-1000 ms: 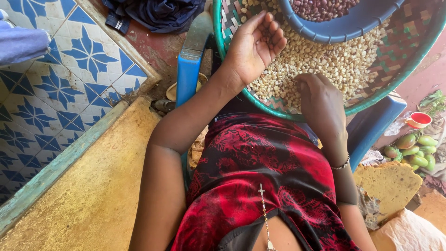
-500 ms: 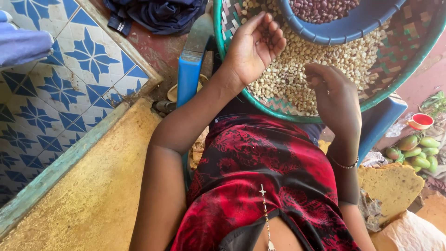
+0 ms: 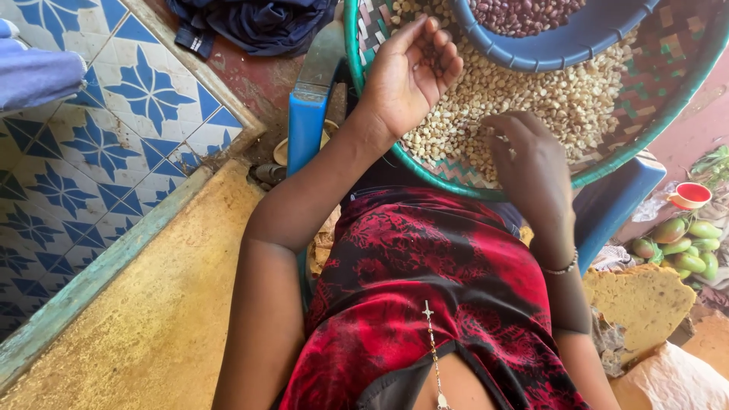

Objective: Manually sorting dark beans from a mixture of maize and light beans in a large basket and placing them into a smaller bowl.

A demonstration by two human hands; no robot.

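We seem to be in the yard or porch of a home, sitting low to the ground. At nine o'clock a surface of white tiles with blue star patterns [image 3: 114,129] meets a worn teal-painted ledge [image 3: 99,273] and a rough ochre floor [image 3: 167,319]. At twelve o'clock lies a dark bundle of cloth [image 3: 258,23] on reddish ground. At one o'clock a woven basket tray [image 3: 668,68] rimmed in green holds pale shelled nuts [image 3: 562,99], with a blue plastic bowl [image 3: 577,42] of reddish ones on top. At three o'clock we see green mangoes [image 3: 683,243] and a small red cup [image 3: 689,196] on the ground
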